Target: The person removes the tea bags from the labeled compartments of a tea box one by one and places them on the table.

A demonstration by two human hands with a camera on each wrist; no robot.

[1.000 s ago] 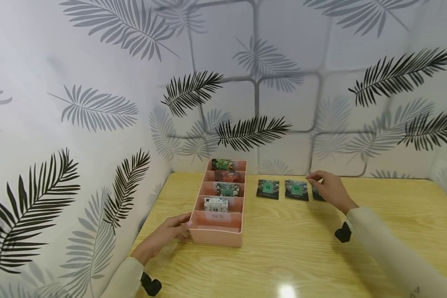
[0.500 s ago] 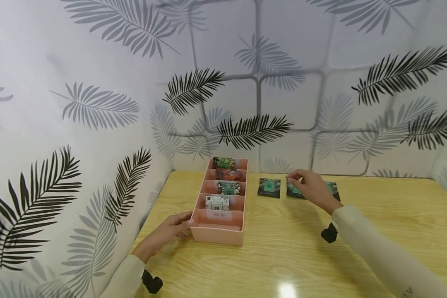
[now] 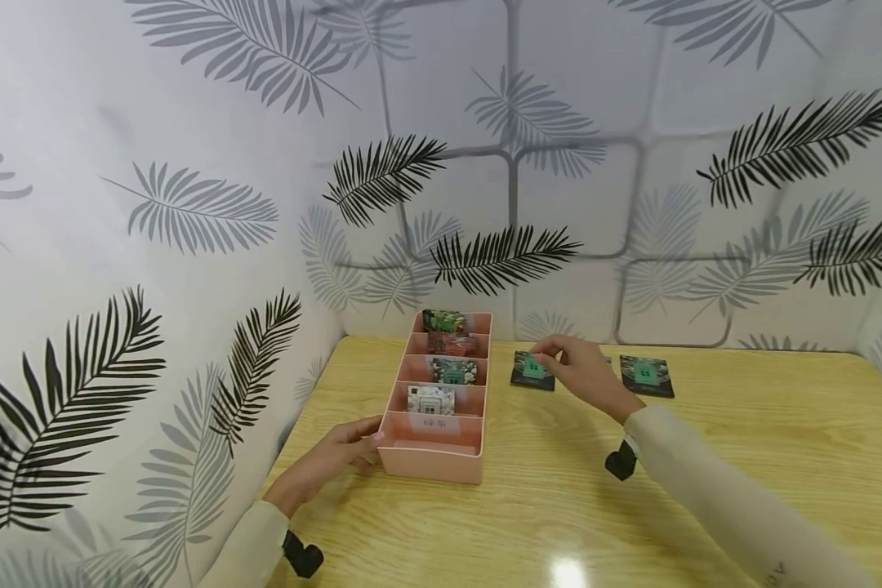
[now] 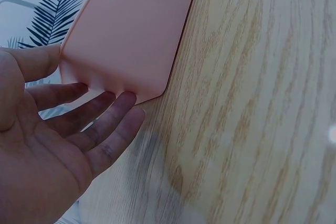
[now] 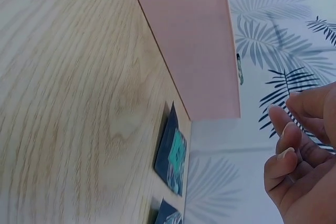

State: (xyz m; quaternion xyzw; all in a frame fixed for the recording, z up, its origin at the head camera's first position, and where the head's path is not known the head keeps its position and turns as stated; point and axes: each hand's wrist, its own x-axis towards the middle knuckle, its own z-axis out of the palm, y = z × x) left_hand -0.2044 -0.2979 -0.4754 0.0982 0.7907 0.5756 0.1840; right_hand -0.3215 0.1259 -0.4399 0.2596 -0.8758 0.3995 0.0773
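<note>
In the head view, a long pink divided box stands on the table. My left hand rests at its near left corner; the left wrist view shows several fingertips touching the outer wall and the thumb at the rim. To the right of the box, dark square tea sachets with green labels lie in a row. My right hand is over the row, fingertips just above the left sachet, covering most of the middle one. The right sachet lies uncovered. In the right wrist view, the loosely curled right fingers hold nothing.
Inside the box, the front compartment has a paper label and no sachet shows there. A white sachet, a dark green sachet and others stand in the compartments behind. A leaf-patterned wall covering borders the wooden table.
My right hand has moved left along the row, from the right sachet past the middle one to the left one. The sachets have stayed put. My left hand has not moved from the box.
</note>
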